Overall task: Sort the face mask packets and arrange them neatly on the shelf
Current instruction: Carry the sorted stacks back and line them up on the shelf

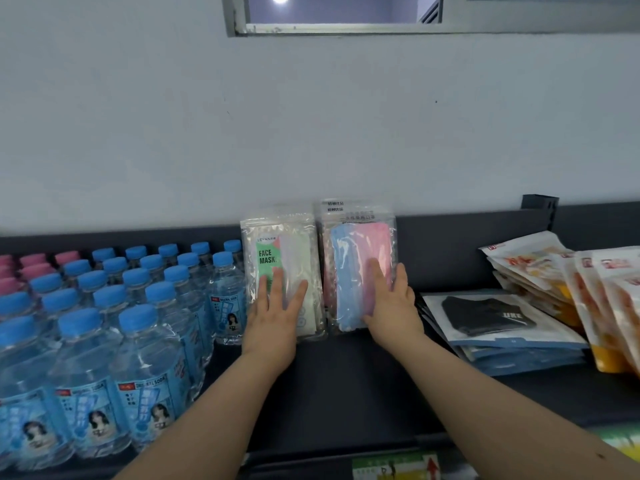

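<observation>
Pale grey painted wall (311, 116) fills the upper half of the view, with the grey metal frame of a window (239, 15) at its top edge. Below it runs a dark, nearly black metal shelf (346, 382) with a low back panel.

On the shelf's left side stand rows of clear plastic water bottles with blue caps and blue labels (104, 341), packed closely together; behind them at the far left are a few bottles with pink caps (31, 261). On the right side leans a row of white and orange foil pouches (588, 282), overlapping one another. Just beside these, towards the middle, lies a flat stack of clear and blue packets holding a black mask (491, 320).

Between the bottles and that flat stack, two face mask packets stand upright against the back panel, side by side and almost touching. The left one is a clear packet with a green and white card printed "FACE MASK" (277, 251); the right one is a clear packet showing blue and pink masks (356, 244).

The left hand (277, 317) lies flat on the lower part of the green and white packet, fingers straight and slightly spread. The right hand (391, 306) presses likewise on the blue and pink packet, fingers extended. Neither hand curls round anything.

A green and white label with a red arrow (394, 467) sits on the shelf's front edge.
</observation>
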